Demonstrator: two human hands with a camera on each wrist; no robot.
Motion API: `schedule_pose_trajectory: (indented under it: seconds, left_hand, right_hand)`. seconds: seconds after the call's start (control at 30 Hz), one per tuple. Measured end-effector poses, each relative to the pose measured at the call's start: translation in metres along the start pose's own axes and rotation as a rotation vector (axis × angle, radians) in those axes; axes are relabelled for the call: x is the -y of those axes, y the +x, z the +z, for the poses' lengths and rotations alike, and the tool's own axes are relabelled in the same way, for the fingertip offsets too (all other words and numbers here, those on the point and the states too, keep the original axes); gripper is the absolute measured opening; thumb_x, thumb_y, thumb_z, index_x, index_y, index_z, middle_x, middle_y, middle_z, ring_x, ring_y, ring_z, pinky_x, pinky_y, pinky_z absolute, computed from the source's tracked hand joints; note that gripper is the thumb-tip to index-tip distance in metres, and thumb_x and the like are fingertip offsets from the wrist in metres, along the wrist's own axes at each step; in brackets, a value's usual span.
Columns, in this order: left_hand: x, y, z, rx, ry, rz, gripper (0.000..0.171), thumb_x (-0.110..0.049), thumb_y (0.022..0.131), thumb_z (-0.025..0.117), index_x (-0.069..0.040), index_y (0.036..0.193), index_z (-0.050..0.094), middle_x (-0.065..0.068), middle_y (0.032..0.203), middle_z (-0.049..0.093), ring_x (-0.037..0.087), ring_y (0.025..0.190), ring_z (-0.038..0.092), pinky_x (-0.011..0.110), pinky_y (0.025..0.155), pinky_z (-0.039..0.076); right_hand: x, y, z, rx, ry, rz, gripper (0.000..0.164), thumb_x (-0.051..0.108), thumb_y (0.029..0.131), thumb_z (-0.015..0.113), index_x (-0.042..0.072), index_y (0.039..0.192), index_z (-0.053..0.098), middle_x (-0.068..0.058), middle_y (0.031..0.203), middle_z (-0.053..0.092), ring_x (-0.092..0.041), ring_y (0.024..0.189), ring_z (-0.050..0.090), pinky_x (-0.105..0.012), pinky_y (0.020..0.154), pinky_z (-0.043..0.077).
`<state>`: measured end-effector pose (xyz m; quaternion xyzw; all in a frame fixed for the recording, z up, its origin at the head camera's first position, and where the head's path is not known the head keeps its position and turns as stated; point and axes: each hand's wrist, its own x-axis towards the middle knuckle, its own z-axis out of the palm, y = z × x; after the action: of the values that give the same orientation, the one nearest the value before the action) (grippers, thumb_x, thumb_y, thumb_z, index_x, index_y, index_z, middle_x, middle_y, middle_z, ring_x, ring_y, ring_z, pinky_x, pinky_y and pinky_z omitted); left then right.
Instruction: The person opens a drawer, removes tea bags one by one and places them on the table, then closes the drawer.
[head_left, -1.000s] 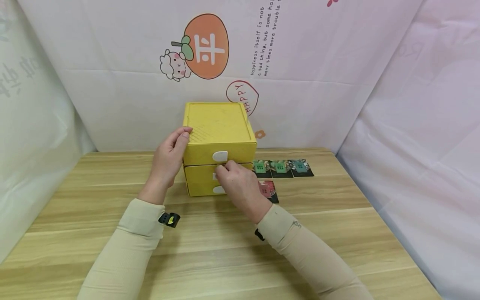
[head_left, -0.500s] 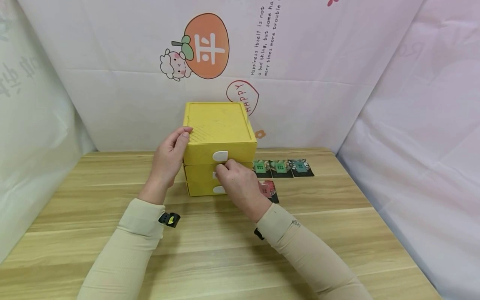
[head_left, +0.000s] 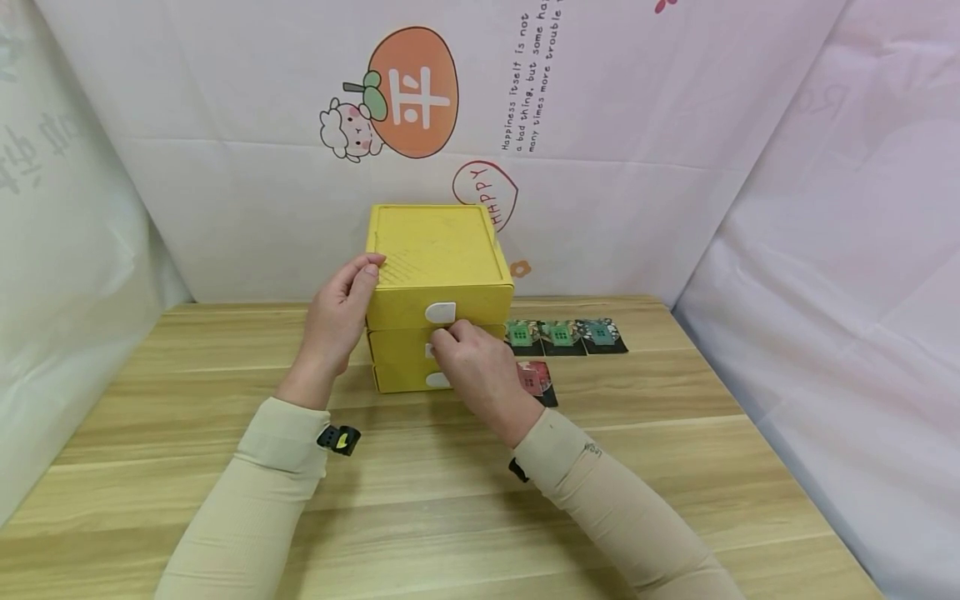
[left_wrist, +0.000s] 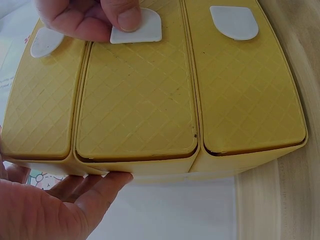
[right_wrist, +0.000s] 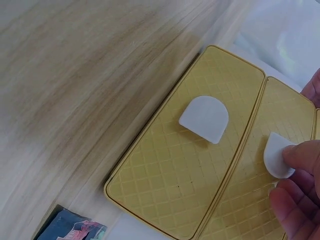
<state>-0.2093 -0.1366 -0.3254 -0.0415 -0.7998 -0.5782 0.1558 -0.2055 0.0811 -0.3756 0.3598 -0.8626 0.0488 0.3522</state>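
Note:
A yellow three-drawer box (head_left: 435,242) stands on the wooden table. Each drawer front carries a white tab handle, and all the fronts look flush in the left wrist view. My right hand (head_left: 483,367) pinches the middle drawer's white tab handle (right_wrist: 275,157) between thumb and curled fingers. Against the box's left side rests my left hand (head_left: 337,317), its fingertips at the top front edge and its fingers laid along the side wall. The top tab handle (head_left: 440,312) and the bottom tab handle (right_wrist: 206,119) are untouched. My right hand partly covers the lower drawer fronts in the head view.
Three dark picture cards with green-toned squares, one of them a green card (head_left: 561,335), lie in a row right of the box. A red card (head_left: 534,382) lies nearer, partly behind my right hand. A printed white cloth (head_left: 615,208) hangs behind the table.
The middle drawer has slid slightly inward since a second ago, its tab handle and my right fingers shifting marginally with it. My left hand and the cards have stayed put.

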Motion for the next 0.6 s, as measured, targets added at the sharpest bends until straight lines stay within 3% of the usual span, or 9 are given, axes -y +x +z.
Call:
schedule_pose_trajectory:
  seconds: [0.23, 0.6]
  left_hand:
    - [0.001, 0.001, 0.0, -0.009, 0.0, 0.009, 0.053, -0.057, 0.108, 0.043, -0.024, 0.147, 0.06, -0.001, 0.155, 0.055, 0.022, 0.144, 0.047, 0.05, 0.117, 0.04]
    - [0.001, 0.0, 0.001, -0.004, -0.01, 0.01, 0.053, -0.055, 0.109, 0.044, -0.023, 0.148, 0.06, -0.001, 0.155, 0.055, 0.022, 0.145, 0.046, 0.05, 0.118, 0.039]
  right_hand:
    - [0.003, -0.005, -0.003, -0.022, 0.017, -0.013, 0.012, 0.021, 0.101, 0.072, 0.011, 0.106, 0.068, -0.005, 0.094, 0.068, -0.015, 0.073, 0.064, -0.028, 0.056, 0.057]
    - [0.014, -0.016, 0.006, 0.097, -0.019, -0.089, 0.01, 0.012, 0.099, 0.072, 0.015, 0.09, 0.07, -0.002, 0.096, 0.072, -0.016, 0.073, 0.065, -0.033, 0.054, 0.058]
